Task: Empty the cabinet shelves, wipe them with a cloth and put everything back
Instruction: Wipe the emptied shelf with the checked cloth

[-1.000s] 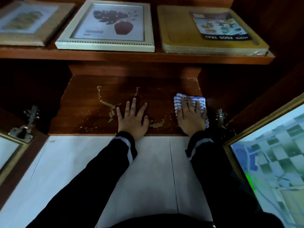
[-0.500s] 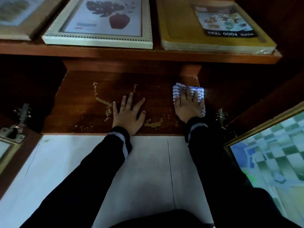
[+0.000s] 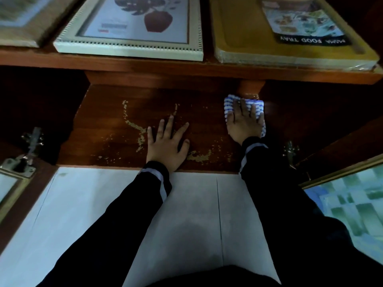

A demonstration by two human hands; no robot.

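Observation:
The bottom cabinet shelf [image 3: 116,139] is dark brown wood with pale patches of worn finish. My right hand [image 3: 244,123] presses flat, fingers straight, on a folded blue-and-white checked cloth [image 3: 231,102] at the shelf's far right, close to the back wall. My left hand [image 3: 167,143] rests flat with spread fingers on the bare wood near the front edge, left of the cloth. On the shelf above [image 3: 145,65] lie a white picture frame with a leaf print [image 3: 132,25], a yellow food tray [image 3: 244,36] and part of a tan frame [image 3: 18,23].
Open cabinet doors stand on both sides, with metal hinges at the left [image 3: 29,154] and right [image 3: 290,150]. The right door's glass [image 3: 352,199] reflects a green and blue pattern. White floor tiles [image 3: 103,204] lie in front of the cabinet.
My right hand has pushed the cloth away from the front edge towards the back of the shelf. My left hand has stayed planted on the wood.

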